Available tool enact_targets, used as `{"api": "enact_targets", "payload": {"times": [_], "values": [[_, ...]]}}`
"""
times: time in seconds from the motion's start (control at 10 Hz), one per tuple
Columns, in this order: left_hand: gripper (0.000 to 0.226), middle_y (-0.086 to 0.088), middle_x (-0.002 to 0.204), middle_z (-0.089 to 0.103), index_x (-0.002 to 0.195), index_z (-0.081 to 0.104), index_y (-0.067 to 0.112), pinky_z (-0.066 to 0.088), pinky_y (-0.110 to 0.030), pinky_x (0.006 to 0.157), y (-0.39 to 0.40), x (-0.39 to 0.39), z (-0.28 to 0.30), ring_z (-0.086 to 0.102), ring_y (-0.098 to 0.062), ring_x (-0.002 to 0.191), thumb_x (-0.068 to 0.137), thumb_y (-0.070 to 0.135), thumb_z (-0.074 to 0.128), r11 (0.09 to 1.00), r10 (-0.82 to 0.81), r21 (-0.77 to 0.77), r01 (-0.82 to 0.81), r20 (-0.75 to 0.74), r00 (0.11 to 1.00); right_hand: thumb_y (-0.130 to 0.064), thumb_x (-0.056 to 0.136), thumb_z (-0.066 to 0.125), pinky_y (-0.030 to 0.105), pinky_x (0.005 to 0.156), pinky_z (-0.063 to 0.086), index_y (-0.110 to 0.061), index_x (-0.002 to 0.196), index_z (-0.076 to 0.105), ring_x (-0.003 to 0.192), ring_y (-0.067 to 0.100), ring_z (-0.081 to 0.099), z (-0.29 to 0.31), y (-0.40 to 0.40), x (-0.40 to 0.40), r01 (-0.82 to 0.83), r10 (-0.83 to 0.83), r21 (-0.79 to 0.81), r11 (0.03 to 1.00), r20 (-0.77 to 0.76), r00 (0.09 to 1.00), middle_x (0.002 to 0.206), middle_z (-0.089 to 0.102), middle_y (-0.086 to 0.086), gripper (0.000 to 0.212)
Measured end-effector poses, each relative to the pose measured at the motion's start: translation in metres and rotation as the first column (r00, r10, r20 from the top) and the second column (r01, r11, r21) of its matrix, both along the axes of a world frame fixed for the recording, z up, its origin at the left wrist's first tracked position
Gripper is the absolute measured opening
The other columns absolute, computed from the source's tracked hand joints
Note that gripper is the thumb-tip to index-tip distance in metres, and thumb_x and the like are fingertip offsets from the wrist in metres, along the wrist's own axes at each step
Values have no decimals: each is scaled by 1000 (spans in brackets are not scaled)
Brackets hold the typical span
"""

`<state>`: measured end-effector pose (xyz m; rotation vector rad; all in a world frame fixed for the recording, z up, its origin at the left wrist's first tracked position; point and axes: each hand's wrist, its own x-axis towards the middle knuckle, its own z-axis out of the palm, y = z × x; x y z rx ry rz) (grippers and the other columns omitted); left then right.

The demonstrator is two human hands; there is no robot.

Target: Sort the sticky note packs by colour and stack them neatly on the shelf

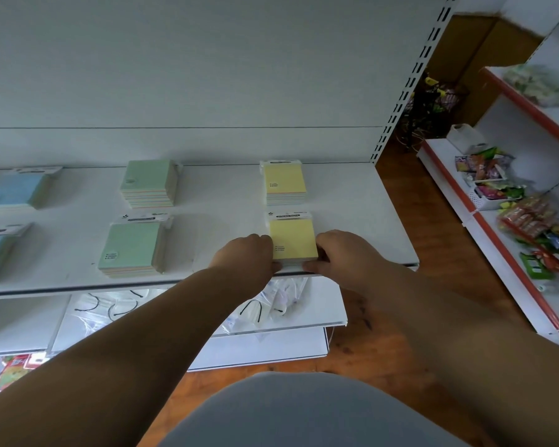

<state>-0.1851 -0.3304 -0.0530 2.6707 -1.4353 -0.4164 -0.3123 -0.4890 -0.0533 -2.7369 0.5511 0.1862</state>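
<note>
On the white shelf (213, 201), two blue stacks (12, 188) lie at the far left and two green stacks (149, 182) sit further along, front and back. Right of them, behind a rear yellow stack (284, 182), the front yellow stack (292, 238) rests at the shelf's edge. The left hand (244, 254) and right hand (342, 253) flank it, fingers curled against its sides, gripping it between them.

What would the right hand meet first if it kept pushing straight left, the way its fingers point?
The right hand already touches the front yellow pack, so it meets that at once. Beyond it is the left hand on the pack's other side.
</note>
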Motion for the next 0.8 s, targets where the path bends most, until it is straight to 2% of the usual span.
{"api": "enact_targets", "payload": {"times": [0.2, 0.4, 0.5, 0.6, 0.7, 0.8], "values": [[29, -1, 88, 51, 100, 49, 16, 43, -33, 66, 1, 1, -2, 50, -22, 76, 93, 44, 52, 1000, -1, 1, 1, 14, 1000, -45, 85, 66, 25, 54, 30, -21, 84, 52, 72, 16, 52, 1, -2, 0, -10, 10, -5, 1000, -7, 1000, 79, 51, -4, 28], [31, 1, 86, 47, 101, 50, 16, 49, -35, 71, 1, 3, -1, 52, -23, 79, 92, 46, 52, 1000, -7, 10, 7, -13, 1000, -46, 85, 66, 24, 54, 32, -21, 88, 56, 71, 15, 52, 2, 0, 0, 7, -7, -1, 1000, -2, 1000, 80, 54, -4, 27], [32, -1, 89, 51, 100, 49, 16, 49, -35, 71, 1, 5, 1, 51, -23, 78, 92, 47, 54, 1000, -12, 26, 12, -18, 1000, -46, 84, 66, 27, 58, 35, -20, 89, 56, 73, 16, 53, 4, 2, -1, 24, -24, 8, 1000, -10, 1000, 83, 56, -3, 28], [31, -5, 96, 58, 95, 48, 18, 49, -34, 71, 1, 4, 2, 53, -24, 80, 89, 47, 57, 1000, 3, 30, -1, -52, 999, -51, 80, 69, 28, 59, 39, -19, 86, 57, 73, 18, 56, 10, 5, -1, 48, -46, 32, 998, -62, 997, 82, 58, -1, 35], [39, -5, 102, 60, 104, 53, 16, 46, -32, 70, 10, 2, 5, 60, -26, 90, 85, 48, 61, 999, 34, 14, -34, -54, 998, -66, 73, 67, 31, 59, 41, -20, 80, 54, 71, 18, 56, 21, 4, -7, 110, -109, 10, 994, -86, 990, 79, 58, 1, 48], [44, -4, 107, 59, 110, 54, 16, 47, -33, 78, 20, -3, 4, 60, -26, 97, 84, 50, 62, 995, 89, -35, -91, -37, 995, -67, 84, 50, 33, 60, 41, -20, 79, 48, 69, 16, 50, 23, 0, -13, 87, -74, -121, 989, 106, 992, 78, 51, -2, 48]]}}
